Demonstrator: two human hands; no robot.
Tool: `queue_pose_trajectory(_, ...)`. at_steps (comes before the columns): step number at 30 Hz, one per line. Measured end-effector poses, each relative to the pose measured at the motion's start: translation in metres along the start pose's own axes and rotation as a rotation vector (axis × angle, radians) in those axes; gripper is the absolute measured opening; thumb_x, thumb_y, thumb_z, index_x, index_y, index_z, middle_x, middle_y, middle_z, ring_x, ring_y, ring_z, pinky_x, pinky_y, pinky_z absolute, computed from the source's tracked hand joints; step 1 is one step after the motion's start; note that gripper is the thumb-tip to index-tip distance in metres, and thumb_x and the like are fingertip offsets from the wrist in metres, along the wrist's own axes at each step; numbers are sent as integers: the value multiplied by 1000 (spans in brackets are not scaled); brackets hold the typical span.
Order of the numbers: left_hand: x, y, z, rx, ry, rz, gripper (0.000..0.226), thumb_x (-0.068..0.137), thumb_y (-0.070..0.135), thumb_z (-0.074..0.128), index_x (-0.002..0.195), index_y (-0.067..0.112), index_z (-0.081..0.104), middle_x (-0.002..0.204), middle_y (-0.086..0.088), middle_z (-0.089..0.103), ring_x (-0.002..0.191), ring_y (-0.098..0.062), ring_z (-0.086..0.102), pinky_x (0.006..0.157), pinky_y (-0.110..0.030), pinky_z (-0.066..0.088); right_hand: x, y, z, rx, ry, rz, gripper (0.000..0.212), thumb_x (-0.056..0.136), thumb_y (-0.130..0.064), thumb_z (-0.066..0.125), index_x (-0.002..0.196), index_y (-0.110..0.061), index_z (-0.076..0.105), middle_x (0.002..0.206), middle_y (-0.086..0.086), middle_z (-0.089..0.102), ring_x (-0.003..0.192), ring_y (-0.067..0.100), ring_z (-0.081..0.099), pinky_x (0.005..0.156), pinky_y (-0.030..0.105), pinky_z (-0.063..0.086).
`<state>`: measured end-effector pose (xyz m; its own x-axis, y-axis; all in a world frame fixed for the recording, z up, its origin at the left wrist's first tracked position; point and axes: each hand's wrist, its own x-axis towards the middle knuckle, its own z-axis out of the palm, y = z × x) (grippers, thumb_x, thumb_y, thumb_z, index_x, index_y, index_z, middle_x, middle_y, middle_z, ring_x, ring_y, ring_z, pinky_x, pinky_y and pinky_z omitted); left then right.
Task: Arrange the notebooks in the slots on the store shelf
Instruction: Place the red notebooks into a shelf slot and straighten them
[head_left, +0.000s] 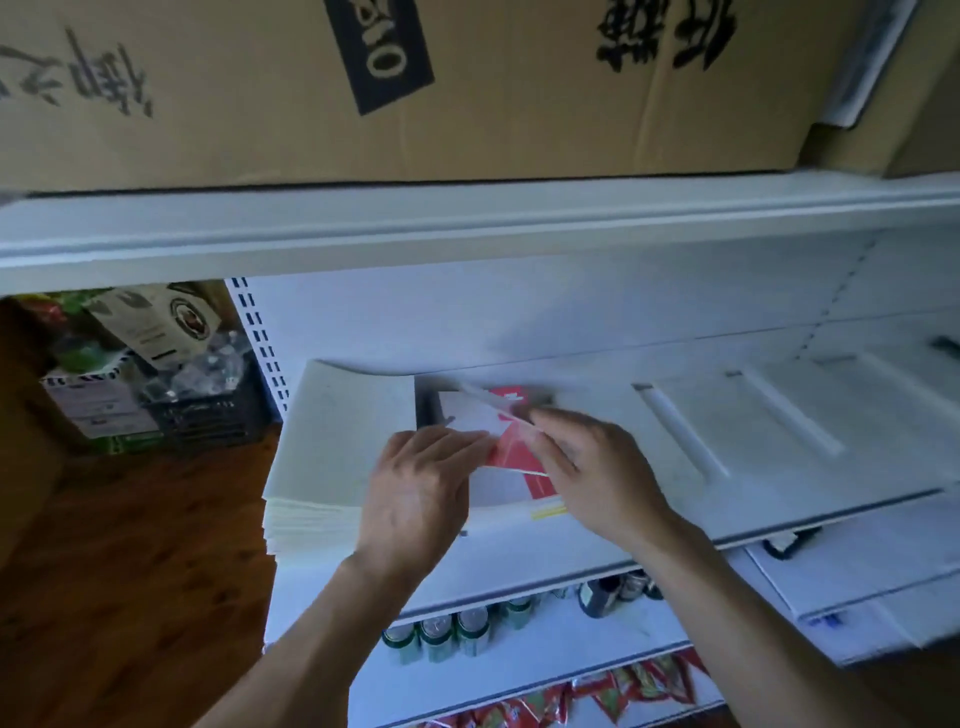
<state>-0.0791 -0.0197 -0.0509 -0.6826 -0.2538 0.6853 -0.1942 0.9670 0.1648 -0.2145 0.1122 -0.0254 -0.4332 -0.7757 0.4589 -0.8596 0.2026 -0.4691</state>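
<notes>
While two hands reached over the white shelf (571, 551), the left hand (421, 493) and right hand (587, 467) together pinched one red-and-white notebook (511, 453), held tilted above the slot just right of one stack of white notebooks (332, 441); three raised dividers (680, 436) lay further right

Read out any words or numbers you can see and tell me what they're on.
"010": white on a black patch on the cardboard box, tilted.
Large black characters on the box: upside down, unreadable.
Red notebook, bag label, cans: print too blurred to read.
</notes>
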Motion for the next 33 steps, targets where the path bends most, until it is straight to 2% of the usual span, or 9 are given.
queue_pose_trajectory(4,14,31,21,-46,-4,98,38,73,2,49,86,27,75,87,11,73,79,-18,66,70,-30,43,-28,12,-21,103,-190,28,36,91,-48,51,122,-31,59,112,-12,66,100,9,62,82,30,52)
queue_pose_trajectory(11,58,115,63,-347,116,183,20,84,12,66,103,19,72,103,7,71,105,-14,61,91,-30,41,-71,83,-85,-193,291,97,30,89,-17,58,116,-26,69,99,-3,75,81,20,70,60,34,58)
queue_pose_trajectory(13,71,150,68,-645,76,-82,28,90,33,61,117,27,63,121,14,62,122,-7,49,102,-24,33,-90,112,-116,-234,389,93,29,87,-12,60,112,-19,71,105,-3,74,88,15,69,69,29,57)
queue_pose_trajectory(15,87,184,79,-1103,-46,-615,35,95,43,53,129,34,52,136,14,51,128,-6,45,103,-21,32,-113,145,-149,-266,432,56,31,86,-4,59,111,-16,72,114,-4,71,102,11,65,82,28,55)
queue_pose_trajectory(18,117,236,122,-1674,-474,-1132,55,94,49,50,137,15,47,140,-8,52,112,-24,59,97,-35,47,-146,193,-195,-361,376,-11,34,89,-4,51,114,-15,71,117,-2,69,113,11,59,96,33,48)
queue_pose_trajectory(22,140,332,178,-1747,-868,-1073,38,94,24,56,123,1,61,114,-17,69,98,-30,66,94,-38,53,-196,253,-257,-441,309,-33,37,86,-5,49,112,-16,73,118,-4,69,114,10,61,103,31,43)
queue_pose_trajectory(25,150,396,219,-1760,-980,-1048,52,79,9,62,129,-2,56,122,-19,66,109,-30,63,93,-38,53,-239,295,-300,-500,276,37,35,88,-10,49,112,-21,72,118,-7,68,117,7,58,107,30,39)
queue_pose_trajectory(30,169,483,269,-1708,-1103,-970,46,78,4,62,124,-2,58,109,-17,71,89,-25,71,69,-32,60,-287,347,-350,-485,184,244,35,91,-24,47,118,-26,68,123,-12,65,121,4,54,110,31,36)
queue_pose_trajectory(33,183,524,298,-1657,-1041,-847,39,86,-3,55,124,8,59,110,-12,72,95,-26,70,73,-36,58,-301,373,-373,-382,87,416,42,91,-43,52,133,-37,54,142,-28,42,136,-11,25,114,17,13)
